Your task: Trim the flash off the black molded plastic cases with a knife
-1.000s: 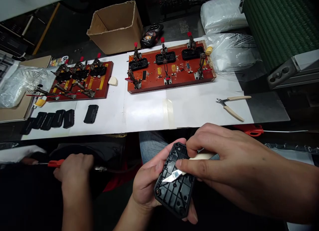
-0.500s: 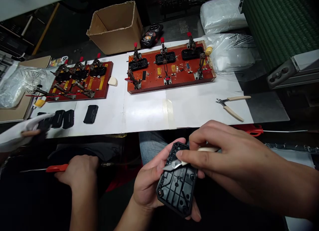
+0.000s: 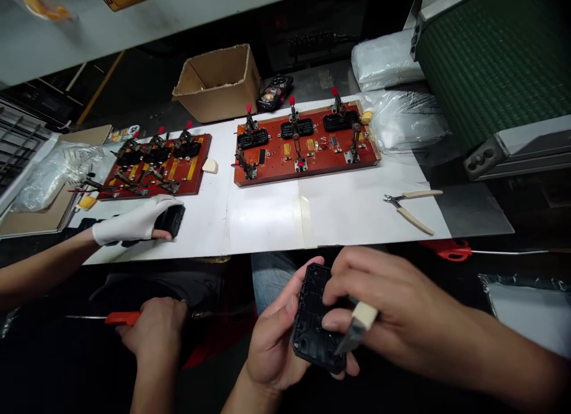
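Between five and six o'clock, a black cover (image 3: 312,320) is being clasped by the left hand (image 3: 274,342); at its four o'clock, a knife (image 3: 352,335) is being pinched by the right hand (image 3: 390,301).

1. Blk held part (image 3: 312,307): hard plastic, ribbed, mostly matt, faint sheen.
2. Knife blade (image 3: 351,338): smooth metal, dull grey; hndl (image 3: 364,314) pale, matt, mat'l unclear.
3. Red-brn fixture base (image 3: 279,172): smooth, semi-gloss.
4. Clamps (image 3: 351,156): metal, worn-looking, w/ red tips.
5. Bench sheet (image 3: 263,215): wht paper, smooth, some glare; tape strip (image 3: 304,220) glossier.
6. Carton (image 3: 223,102): brn cardbd, matt, rough-edged.
7. Bag (image 3: 404,119): clear plastic film, crinkly, v. glossy.
8. Green belt (image 3: 495,75): ribbed, rough-looking.
9. Co-worker's glove (image 3: 129,222): wht cloth, matt.
10. Cutter grips (image 3: 414,220): beige, plastic-looking, smooth.
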The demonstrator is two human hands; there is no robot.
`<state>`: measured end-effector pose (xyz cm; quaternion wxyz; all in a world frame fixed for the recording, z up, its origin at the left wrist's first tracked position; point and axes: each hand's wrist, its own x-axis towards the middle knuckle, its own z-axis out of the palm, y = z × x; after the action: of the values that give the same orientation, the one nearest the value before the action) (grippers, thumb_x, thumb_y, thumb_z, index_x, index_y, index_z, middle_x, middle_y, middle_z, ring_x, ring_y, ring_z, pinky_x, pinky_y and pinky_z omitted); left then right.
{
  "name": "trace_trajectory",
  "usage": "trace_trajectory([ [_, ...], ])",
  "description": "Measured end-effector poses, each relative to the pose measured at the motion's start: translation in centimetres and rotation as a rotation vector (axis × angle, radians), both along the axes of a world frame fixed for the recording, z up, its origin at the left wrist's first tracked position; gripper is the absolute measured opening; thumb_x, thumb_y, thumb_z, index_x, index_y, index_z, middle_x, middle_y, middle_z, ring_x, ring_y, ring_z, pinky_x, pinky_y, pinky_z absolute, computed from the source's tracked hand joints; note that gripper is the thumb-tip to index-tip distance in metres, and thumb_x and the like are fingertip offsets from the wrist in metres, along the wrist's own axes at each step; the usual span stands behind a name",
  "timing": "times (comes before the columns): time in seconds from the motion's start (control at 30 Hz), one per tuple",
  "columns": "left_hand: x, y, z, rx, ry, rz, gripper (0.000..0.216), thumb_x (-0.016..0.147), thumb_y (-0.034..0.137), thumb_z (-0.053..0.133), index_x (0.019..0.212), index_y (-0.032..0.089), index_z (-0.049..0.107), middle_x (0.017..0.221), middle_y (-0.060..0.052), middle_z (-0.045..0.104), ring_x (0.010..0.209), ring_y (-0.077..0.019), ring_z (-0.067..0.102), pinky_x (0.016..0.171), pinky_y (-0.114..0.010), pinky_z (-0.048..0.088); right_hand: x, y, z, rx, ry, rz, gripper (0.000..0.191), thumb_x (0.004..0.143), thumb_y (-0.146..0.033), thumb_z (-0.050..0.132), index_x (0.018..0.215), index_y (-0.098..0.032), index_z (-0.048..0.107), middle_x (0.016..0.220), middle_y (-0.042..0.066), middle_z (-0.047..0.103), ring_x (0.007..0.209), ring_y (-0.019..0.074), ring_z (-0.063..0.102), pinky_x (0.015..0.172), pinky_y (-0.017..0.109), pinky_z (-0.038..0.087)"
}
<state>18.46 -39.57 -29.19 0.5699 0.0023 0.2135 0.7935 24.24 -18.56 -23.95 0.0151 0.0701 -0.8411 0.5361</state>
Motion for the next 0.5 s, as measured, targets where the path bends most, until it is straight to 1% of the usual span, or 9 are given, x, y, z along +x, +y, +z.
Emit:
trace_trajectory([
  [0.03,0.3,0.2,-0.3,-0.037,-0.002,0.008,0.054,0.113,0.043,0.031,0.163,0.023,0.028,0.105,-0.018,0.076,0.083,-0.0303,0.081,0.064,-0.029,0.063,-0.2,-0.5,-0.1,-0.036,-0.009,0.013,0.01,0.103,-0.013,0.061,0.102,-0.017,0.07,0.097,0.004,0.061,0.089,0.0189,0.059,0.076,0.028,0.047],
  [0.1,0.6,0.1,-0.9,-0.129,-0.019,0.012,0.053,0.113,0.042,0.032,0.163,0.024,0.027,0.111,-0.017,0.075,0.076,-0.0256,0.081,0.065,-0.03,0.064,-0.4,-1.2,-0.5,-0.08,-0.003,0.031,0.015,0.103,-0.012,0.057,0.101,-0.017,0.07,0.094,0.004,0.061,0.085,0.0184,0.058,0.074,0.028,0.046],
  [0.17,0.1,-1.2,-1.6,-0.198,0.002,-0.006,0.053,0.112,0.041,0.036,0.163,0.028,0.028,0.111,-0.013,0.076,0.074,-0.0216,0.08,0.067,-0.033,0.065,-0.4,-1.7,-1.0,-0.092,0.021,0.034,0.016,0.105,-0.014,0.054,0.1,-0.016,0.069,0.093,0.004,0.061,0.084,0.0186,0.057,0.074,0.029,0.045],
  [0.23,-2.1,-4.2,-1.9,-0.215,0.088,-0.031,0.052,0.11,0.043,0.045,0.161,0.033,0.037,0.11,-0.01,0.076,0.078,-0.0221,0.079,0.069,-0.037,0.065,-0.2,-1.7,-1.5,-0.063,0.043,0.045,0.018,0.105,-0.014,0.05,0.098,-0.017,0.066,0.092,0.004,0.062,0.084,0.0193,0.057,0.074,0.03,0.046],
  [0.27,-3.8,-6.2,-1.9,-0.204,0.143,-0.026,0.053,0.107,0.047,0.052,0.157,0.032,0.044,0.11,-0.011,0.075,0.082,-0.0236,0.078,0.07,-0.039,0.065,0.0,-1.6,-1.8,-0.03,0.06,0.06,0.019,0.105,-0.013,0.048,0.097,-0.018,0.065,0.092,0.005,0.062,0.083,0.02,0.057,0.073,0.03,0.046],
  [0.33,-7.8,-10.9,-1.4,-0.181,0.241,0.057,0.058,0.1,0.059,0.062,0.145,0.023,0.057,0.106,-0.011,0.074,0.082,-0.0227,0.075,0.07,-0.038,0.063,0.3,-1.4,-2.7,0.058,0.109,0.108,0.021,0.104,-0.011,0.044,0.098,-0.02,0.063,0.092,0.006,0.063,0.082,0.0215,0.058,0.072,0.031,0.047],
  [0.37,-9.8,-13.1,-1.0,-0.164,0.29,0.11,0.059,0.096,0.063,0.065,0.135,0.019,0.063,0.102,-0.009,0.074,0.081,-0.0213,0.073,0.069,-0.037,0.063,0.4,-1.4,-3.2,0.1,0.134,0.135,0.02,0.104,-0.011,0.044,0.099,-0.02,0.062,0.092,0.006,0.062,0.081,0.0221,0.058,0.07,0.032,0.048],
  [0.43,-13.0,-16.7,-0.4,-0.128,0.378,0.211,0.054,0.091,0.067,0.071,0.111,0.017,0.071,0.088,-0.005,0.072,0.075,-0.0187,0.069,0.063,-0.032,0.06,0.5,-1.3,-4.3,0.155,0.174,0.164,0.017,0.105,-0.013,0.045,0.099,-0.022,0.059,0.091,0.006,0.061,0.079,0.0227,0.059,0.067,0.031,0.049],
  [0.5,-14.9,-18.8,-0.2,-0.125,0.44,0.278,0.053,0.089,0.069,0.071,0.097,0.016,0.071,0.075,-0.002,0.068,0.067,-0.016,0.066,0.059,-0.029,0.057,0.5,-1.4,-5.4,0.174,0.191,0.162,0.015,0.107,-0.018,0.046,0.096,-0.023,0.055,0.088,0.005,0.06,0.076,0.0228,0.059,0.064,0.03,0.049],
])
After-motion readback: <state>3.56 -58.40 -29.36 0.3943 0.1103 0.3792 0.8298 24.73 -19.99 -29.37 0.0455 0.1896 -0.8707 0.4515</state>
